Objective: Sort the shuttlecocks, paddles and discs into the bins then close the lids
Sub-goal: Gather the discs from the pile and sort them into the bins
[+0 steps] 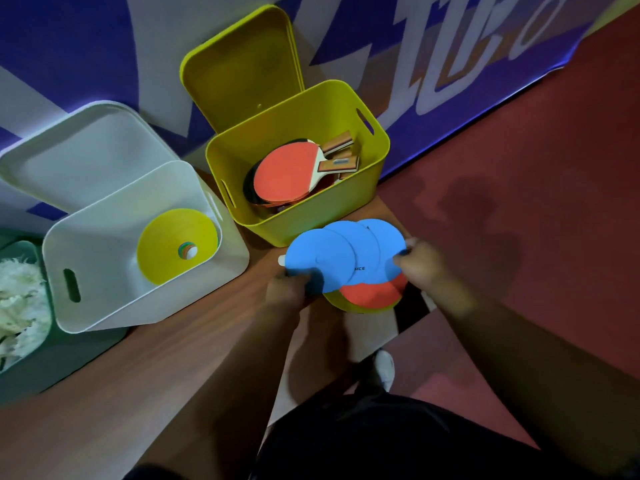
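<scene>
Dark shorts fill the bottom of the view, one white shoe below them on the floor. Both my forearms reach forward over a wooden bench.

Left hand pinches the left edge of a fan of blue discs; right hand closes on the fan's right edge. Three blue discs overlap, spread sideways. Under them a red disc and a yellow-green one show at the lower edge, part of the same held bunch. Whether the lowest touches the bench I cannot tell.

Just beyond the fan: yellow bin, lid up and leaning against the banner wall. Paddles lie stacked inside, red rubber on top, wooden handles toward the far right corner.

Left of it, near but apart: white bin, tilted, lid open behind it. Inside, a yellow disc leans against the right wall, more coloured edges showing through its centre hole.

Far left edge: green bin touching the white one, with white feathery shuttlecocks inside. Its lid is out of view.

Red floor to the right of the bench.
</scene>
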`<state>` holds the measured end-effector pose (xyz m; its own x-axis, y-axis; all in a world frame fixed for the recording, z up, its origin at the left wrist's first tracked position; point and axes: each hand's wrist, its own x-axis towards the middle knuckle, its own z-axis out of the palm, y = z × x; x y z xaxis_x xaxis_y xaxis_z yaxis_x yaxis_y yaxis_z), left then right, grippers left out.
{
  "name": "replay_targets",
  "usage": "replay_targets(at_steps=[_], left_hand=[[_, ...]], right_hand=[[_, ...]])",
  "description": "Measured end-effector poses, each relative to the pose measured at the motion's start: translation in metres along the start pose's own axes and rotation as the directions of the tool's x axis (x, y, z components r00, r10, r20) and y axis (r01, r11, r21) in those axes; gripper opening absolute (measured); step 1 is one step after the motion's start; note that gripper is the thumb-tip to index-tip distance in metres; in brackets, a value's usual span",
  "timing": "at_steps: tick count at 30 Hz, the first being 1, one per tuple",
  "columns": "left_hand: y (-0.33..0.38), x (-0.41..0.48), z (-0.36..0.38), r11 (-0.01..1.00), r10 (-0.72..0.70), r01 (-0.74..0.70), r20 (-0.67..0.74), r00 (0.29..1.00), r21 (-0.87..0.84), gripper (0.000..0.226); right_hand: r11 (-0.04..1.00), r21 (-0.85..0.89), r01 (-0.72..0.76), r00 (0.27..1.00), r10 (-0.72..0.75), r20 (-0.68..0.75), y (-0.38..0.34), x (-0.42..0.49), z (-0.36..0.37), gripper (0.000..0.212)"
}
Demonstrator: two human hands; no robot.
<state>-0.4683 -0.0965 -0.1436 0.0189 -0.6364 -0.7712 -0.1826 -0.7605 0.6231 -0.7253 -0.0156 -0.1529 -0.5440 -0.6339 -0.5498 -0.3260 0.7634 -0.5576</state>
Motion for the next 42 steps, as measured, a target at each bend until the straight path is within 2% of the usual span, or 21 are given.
replay_targets(at_steps=[4, 8, 10, 12, 15, 18, 21, 25, 28, 32, 35, 37, 39, 42], left_hand=[[0.0, -0.008, 0.01, 0.966, 0.142, -0.145, 0.031, 0.989, 0.213, 0.037], [-0.004, -0.015, 0.016, 0.809, 0.292, -0.29, 0.079, 0.953, 0.512, 0.043], [-0.005, -0.02, 0.018, 0.728, 0.329, -0.333, 0.12, 0.937, 0.599, 0.046], [-0.008, -0.022, 0.02, 0.661, 0.358, -0.377, 0.169, 0.918, 0.648, 0.049], [-0.008, -0.026, 0.023, 0.625, 0.347, -0.409, 0.233, 0.909, 0.665, 0.054], [-0.011, -0.023, 0.021, 0.666, 0.282, -0.37, 0.24, 0.929, 0.648, 0.057], [-0.013, -0.02, 0.016, 0.689, 0.261, -0.346, 0.227, 0.938, 0.637, 0.062], [-0.015, -0.011, 0.006, 0.691, 0.26, -0.328, 0.202, 0.944, 0.644, 0.057], [-0.013, -0.01, 0.006, 0.655, 0.233, -0.251, 0.126, 0.964, 0.713, 0.087], [-0.002, -0.017, 0.016, 0.525, 0.221, -0.187, 0.079, 0.972, 0.83, 0.069], [0.001, -0.018, 0.018, 0.561, 0.27, -0.219, 0.073, 0.96, 0.799, 0.061], [-0.001, -0.022, 0.016, 0.589, 0.374, -0.308, 0.086, 0.924, 0.747, 0.057], [-0.004, -0.027, 0.016, 0.572, 0.481, -0.41, 0.115, 0.869, 0.71, 0.061], [-0.01, -0.032, 0.013, 0.621, 0.485, -0.413, 0.088, 0.87, 0.666, 0.046]], right_hand=[[0.996, 0.08, 0.038, 0.997, -0.032, -0.068, 0.009, -0.002, 0.004, 0.03], [0.992, 0.095, 0.089, 0.994, -0.082, -0.078, 0.013, -0.004, 0.008, 0.015], [0.991, 0.11, 0.078, 0.997, -0.077, -0.013, 0.013, -0.003, 0.009, 0.018], [0.988, 0.151, 0.043, 0.992, -0.061, 0.113, 0.012, -0.003, 0.011, 0.029], [0.992, 0.109, 0.07, 0.979, -0.09, 0.185, 0.01, -0.006, 0.013, 0.045], [0.991, 0.109, 0.076, 0.978, -0.096, 0.186, 0.008, -0.008, 0.019, 0.053], [0.986, 0.156, 0.054, 0.98, -0.083, 0.183, 0.004, -0.015, 0.018, 0.045], [0.95, 0.308, 0.052, 0.983, -0.102, 0.15, 0.004, -0.02, 0.011, 0.032], [0.911, 0.407, 0.07, 0.979, -0.142, 0.149, 0.006, -0.023, 0.006, 0.033], [0.839, 0.538, 0.075, 0.963, -0.202, 0.181, 0.007, -0.031, 0.001, 0.04], [0.822, 0.567, 0.064, 0.959, -0.207, 0.193, 0.011, -0.033, 0.002, 0.041], [0.833, 0.55, 0.053, 0.958, -0.197, 0.206, 0.015, -0.033, 0.004, 0.038], [0.854, 0.519, 0.035, 0.961, -0.171, 0.216, 0.019, -0.035, 0.007, 0.032], [0.877, 0.48, -0.011, 0.966, -0.114, 0.23, 0.024, -0.038, 0.014, 0.031]])
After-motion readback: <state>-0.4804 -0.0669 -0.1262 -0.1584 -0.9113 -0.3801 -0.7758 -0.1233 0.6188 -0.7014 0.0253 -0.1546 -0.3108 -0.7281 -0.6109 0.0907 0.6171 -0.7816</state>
